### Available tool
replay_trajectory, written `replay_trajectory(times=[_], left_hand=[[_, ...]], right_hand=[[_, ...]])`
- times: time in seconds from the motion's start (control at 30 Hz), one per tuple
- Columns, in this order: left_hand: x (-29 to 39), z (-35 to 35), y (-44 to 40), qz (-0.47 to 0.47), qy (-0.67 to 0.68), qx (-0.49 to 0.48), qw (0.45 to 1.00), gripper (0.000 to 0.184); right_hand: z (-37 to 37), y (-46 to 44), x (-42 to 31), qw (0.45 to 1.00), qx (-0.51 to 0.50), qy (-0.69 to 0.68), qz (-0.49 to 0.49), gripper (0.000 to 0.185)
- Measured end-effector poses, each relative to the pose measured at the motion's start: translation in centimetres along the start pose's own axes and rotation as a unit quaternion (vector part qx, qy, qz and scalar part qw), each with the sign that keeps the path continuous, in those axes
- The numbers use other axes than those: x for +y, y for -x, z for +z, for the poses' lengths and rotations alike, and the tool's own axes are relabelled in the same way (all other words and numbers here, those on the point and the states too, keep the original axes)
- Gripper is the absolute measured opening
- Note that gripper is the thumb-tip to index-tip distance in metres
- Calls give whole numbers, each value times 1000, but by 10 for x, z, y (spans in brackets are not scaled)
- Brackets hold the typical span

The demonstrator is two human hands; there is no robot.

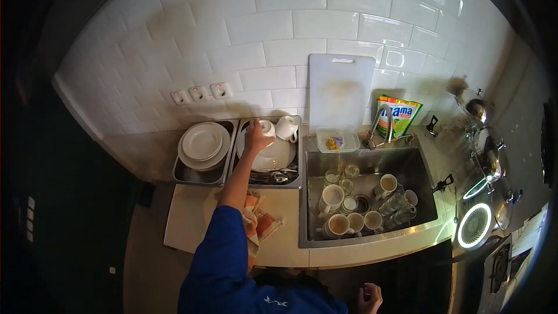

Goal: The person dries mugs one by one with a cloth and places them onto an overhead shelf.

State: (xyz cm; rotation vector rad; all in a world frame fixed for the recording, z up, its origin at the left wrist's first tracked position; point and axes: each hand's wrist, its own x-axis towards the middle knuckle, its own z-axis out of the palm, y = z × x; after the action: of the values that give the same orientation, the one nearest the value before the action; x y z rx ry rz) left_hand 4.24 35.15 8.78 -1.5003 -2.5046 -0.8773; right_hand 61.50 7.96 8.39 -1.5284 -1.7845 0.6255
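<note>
Left hand (254,137) on white cup (267,128)

We see a pale countertop (195,215) bearing two metal trays (199,179) side by side, an orange checked cloth (263,224), a clear plastic tub (321,141), a printed pouch (402,117) and an upright chopping board (340,107).

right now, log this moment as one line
left hand: holding white cup at metal tray | right hand: nothing visibly held | sink: mugs, drinking glasses
</note>
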Motion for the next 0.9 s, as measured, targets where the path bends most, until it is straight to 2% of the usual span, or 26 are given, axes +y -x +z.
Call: replay_trajectory(times=[0.13, 0.23, 0.3, 0.37, 0.4, 0.43, 0.5, 0.53, 0.6, 0.63, 0.67, 0.73, 0.77, 0.8, 0.83, 0.87, 0.9], left_hand=[[-12, -33, 5, 65, 81, 22, 994, 91], [-17, -74, 20, 64, 123, 69, 988, 87], [-14, -112, 42, 17, 300, 53, 952, 76], [-15, -145, 74, -24, 446, 49, 893, 66], [-39, -149, 87, -74, 517, 34, 852, 59], [-61, -151, 105, -124, 584, 21, 802, 53], [-54, -176, 165, -169, 746, 51, 642, 49], [-48, -191, 194, -218, 761, 67, 608, 52], [-46, -204, 249, -261, 771, 96, 573, 53], [-54, -203, 274, -277, 760, 93, 581, 50], [-63, -201, 299, -292, 749, 87, 588, 48], [-73, -196, 345, -318, 752, 73, 573, 45], [-76, -189, 364, -345, 751, 102, 553, 43], [-80, -183, 380, -368, 751, 130, 533, 42], [-84, -184, 395, -370, 763, 109, 519, 42], [-85, -186, 406, -361, 779, 86, 505, 42], [-80, -183, 412, -229, 702, 75, 670, 51]], right_hand=[[14, -15, -9, 999, -35, -31, -14, 21], [33, -35, -27, 993, -75, -55, -70, 22], [52, -49, -38, 985, -120, -72, -97, 21], [72, -63, -62, 971, -174, -99, -131, 22], [85, -69, -81, 960, -204, -119, -152, 23], [98, -73, -97, 949, -244, -142, -141, 23], [132, -77, -123, 915, -328, -200, -120, 27], [152, -78, -132, 892, -370, -235, -110, 31], [198, -75, -155, 902, -335, -245, -116, 42], [219, -81, -170, 917, -243, -207, -241, 47], [240, -85, -180, 908, -142, -161, -360, 51], [289, -80, -178, 917, -305, -134, -218, 49], [306, -81, -176, 907, -378, -120, -144, 48], [317, -81, -175, 892, -425, -78, -131, 44], [324, -85, -176, 877, -464, -35, -123, 42], [312, -87, -186, 847, -512, -131, -47, 40], [300, -84, -191, 804, -550, -225, 20, 42]])
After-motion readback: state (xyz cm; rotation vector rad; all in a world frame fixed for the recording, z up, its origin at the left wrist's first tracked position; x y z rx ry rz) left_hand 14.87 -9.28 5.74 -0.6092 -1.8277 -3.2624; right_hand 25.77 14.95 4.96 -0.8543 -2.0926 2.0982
